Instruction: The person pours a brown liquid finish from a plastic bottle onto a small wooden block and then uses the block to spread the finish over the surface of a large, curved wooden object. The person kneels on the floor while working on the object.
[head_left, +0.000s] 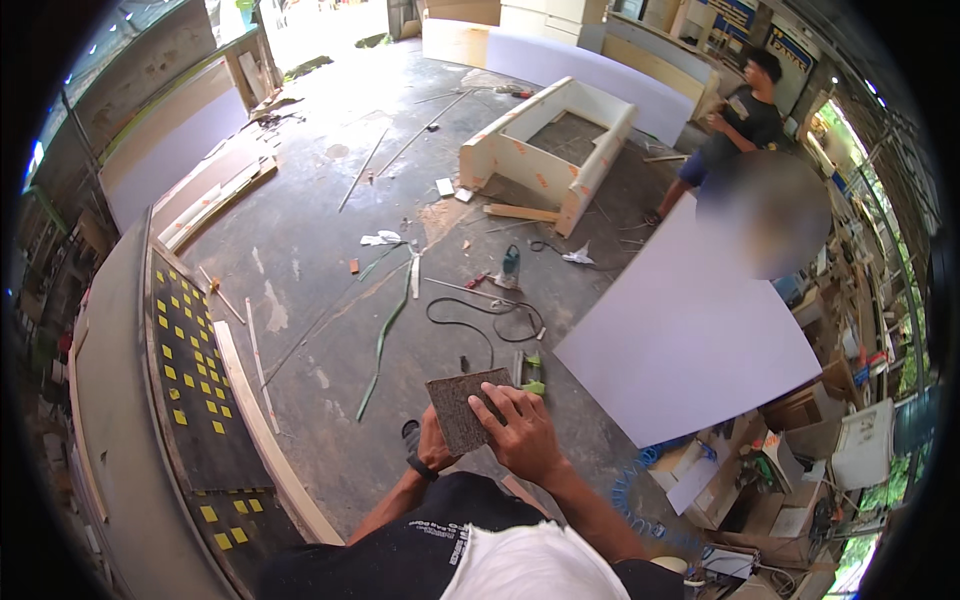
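Note:
A small square brown panel [458, 410] with a rough, woven-looking surface is held up in front of my body. My left hand [433, 443] grips it by the lower left edge, with its fingers mostly hidden behind the panel. Over the right side lies my right hand [520, 432], its fingers bent across the face and its thumb out of sight. Just beyond the panel, a green-and-grey power tool [530, 372] rests on the floor.
A large white sheet [690, 330] spreads to the right, partly under a blurred patch. A white box frame [550, 150] stands ahead, with a person [750, 115] beyond it. Cables [470, 305] and a green strap [380, 350] lie on the floor. Yellow-marked dark boards [190, 360] line the left.

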